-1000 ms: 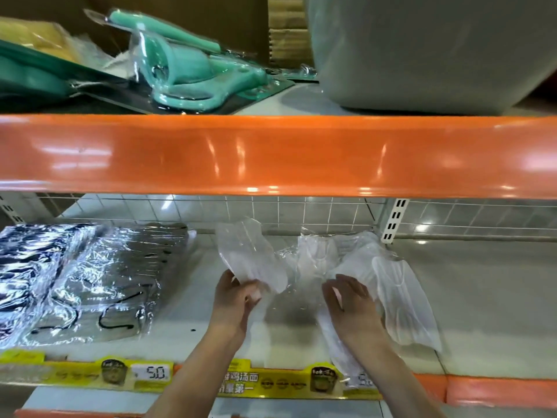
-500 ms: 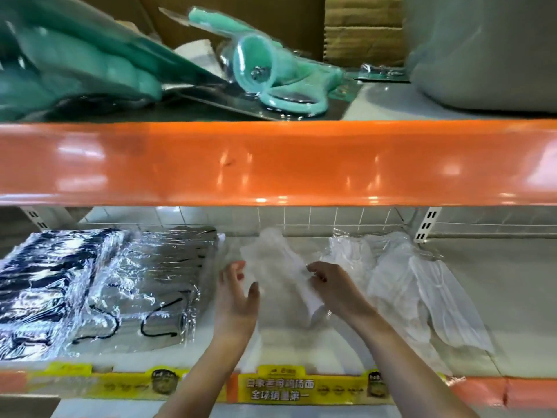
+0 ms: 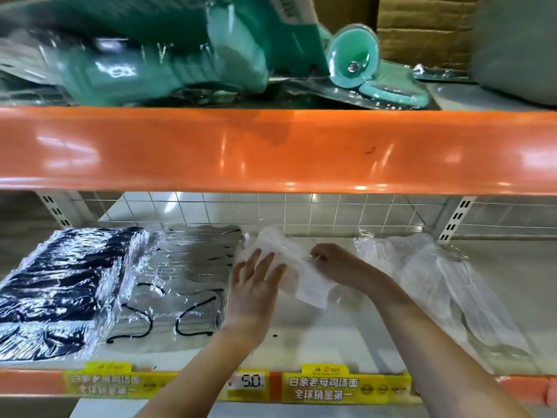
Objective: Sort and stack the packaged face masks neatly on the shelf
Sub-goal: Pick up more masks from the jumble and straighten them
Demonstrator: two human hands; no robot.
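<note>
The white mask packet (image 3: 297, 271) lies mid-shelf, pinched by the right hand (image 3: 337, 263), the flat left hand (image 3: 253, 285) touching its left edge. Grey mask stack (image 3: 187, 276) just left, loose white packets (image 3: 437, 285) right. Orange beam (image 3: 271, 149) overhangs; bare shelf (image 3: 319, 342) in front.

2 bare forearms, left hand (image 3: 251, 292) and right hand (image 3: 340, 263), no sleeves visible.

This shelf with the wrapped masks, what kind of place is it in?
Probably a shop: a price tag reading 5.0 on the shelf edge, yellow promo strips, and packaged masks laid out in stacks.
</note>
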